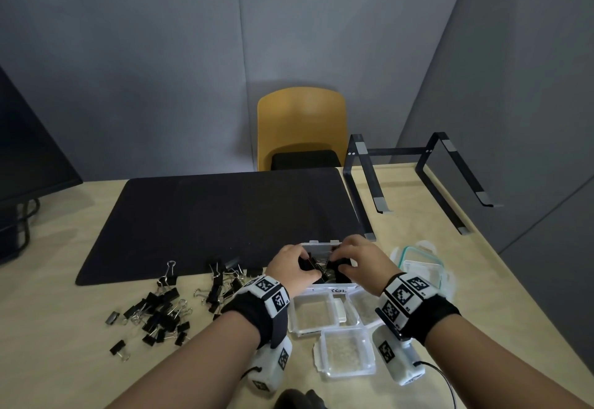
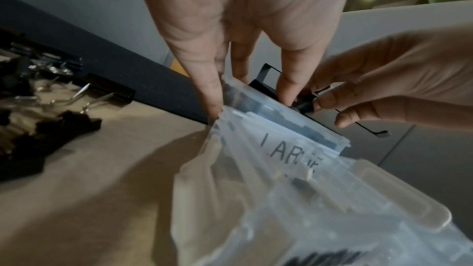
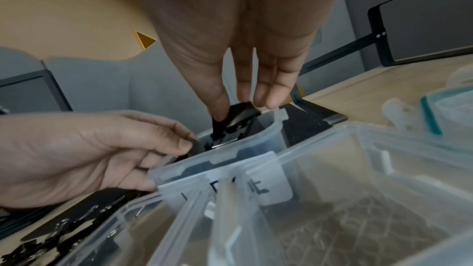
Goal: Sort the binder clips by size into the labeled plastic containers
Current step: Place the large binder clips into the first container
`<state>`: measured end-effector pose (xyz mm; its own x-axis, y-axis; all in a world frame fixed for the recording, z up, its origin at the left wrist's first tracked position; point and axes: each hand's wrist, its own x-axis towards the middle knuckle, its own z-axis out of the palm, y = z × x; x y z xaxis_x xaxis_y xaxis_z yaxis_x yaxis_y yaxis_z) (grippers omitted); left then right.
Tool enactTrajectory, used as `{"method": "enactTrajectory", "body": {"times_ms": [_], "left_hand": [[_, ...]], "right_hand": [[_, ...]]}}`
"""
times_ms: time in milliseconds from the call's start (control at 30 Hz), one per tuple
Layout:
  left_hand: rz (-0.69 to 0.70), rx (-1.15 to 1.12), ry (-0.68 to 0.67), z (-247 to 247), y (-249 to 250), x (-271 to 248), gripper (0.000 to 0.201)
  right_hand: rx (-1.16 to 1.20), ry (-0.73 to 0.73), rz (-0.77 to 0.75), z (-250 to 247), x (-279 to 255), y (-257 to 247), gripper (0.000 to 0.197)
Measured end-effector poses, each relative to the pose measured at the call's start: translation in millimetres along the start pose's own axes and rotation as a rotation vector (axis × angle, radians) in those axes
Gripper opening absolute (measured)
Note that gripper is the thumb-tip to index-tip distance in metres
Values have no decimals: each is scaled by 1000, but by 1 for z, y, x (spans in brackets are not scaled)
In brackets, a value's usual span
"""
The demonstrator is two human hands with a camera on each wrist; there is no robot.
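The clear container labelled LARGE (image 1: 321, 243) (image 2: 281, 128) (image 3: 230, 161) stands at the near edge of the black mat, with black clips inside. Both hands reach into it. My left hand (image 1: 305, 264) (image 2: 252, 98) (image 3: 184, 145) is at its left front corner, thumb and fingers curled on a large black binder clip (image 1: 314, 268). My right hand (image 1: 340, 262) (image 3: 240, 108) (image 2: 314, 102) pinches another large black clip (image 3: 239, 116) (image 1: 339, 269) just above the rim. A pile of loose binder clips (image 1: 160, 309) of mixed sizes lies on the table to the left.
Three smaller clear containers (image 1: 313, 312) (image 1: 348, 355) (image 1: 363, 309) stand empty nearer me. A teal-edged lid (image 1: 421, 267) lies to the right. A black laptop stand (image 1: 418, 151) is at the back right, and a monitor (image 1: 32, 151) at the far left. The black mat (image 1: 225, 215) is bare behind.
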<state>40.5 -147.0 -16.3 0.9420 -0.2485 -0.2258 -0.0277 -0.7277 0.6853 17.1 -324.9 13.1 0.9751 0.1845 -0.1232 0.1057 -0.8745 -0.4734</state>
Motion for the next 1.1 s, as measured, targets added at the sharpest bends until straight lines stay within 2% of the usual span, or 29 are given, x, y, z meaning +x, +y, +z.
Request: {"method": "enactTrajectory", "body": {"times_ms": [167, 333, 500, 667, 767, 933, 1100], "left_hand": [[12, -19, -26, 0, 1, -1, 31], [-10, -26, 9, 1, 0, -2, 27], [-46, -7, 32, 1, -1, -1, 25], [-55, -16, 25, 1, -2, 0, 28], [-87, -39, 15, 3, -3, -2, 30], [-108, -81, 36, 0, -2, -2, 20], [-118, -105, -36, 3, -2, -2, 44]], "right_hand": [[6, -21, 28, 7, -3, 2, 31], [37, -16, 96, 8, -2, -1, 57], [2, -3, 68, 7, 2, 0, 49], [-27, -10, 101, 6, 4, -4, 40], [-77, -11, 79, 9, 2, -6, 38], [-136, -13, 50, 13, -1, -4, 42], [-110, -19, 56, 13, 1, -5, 43]]}}
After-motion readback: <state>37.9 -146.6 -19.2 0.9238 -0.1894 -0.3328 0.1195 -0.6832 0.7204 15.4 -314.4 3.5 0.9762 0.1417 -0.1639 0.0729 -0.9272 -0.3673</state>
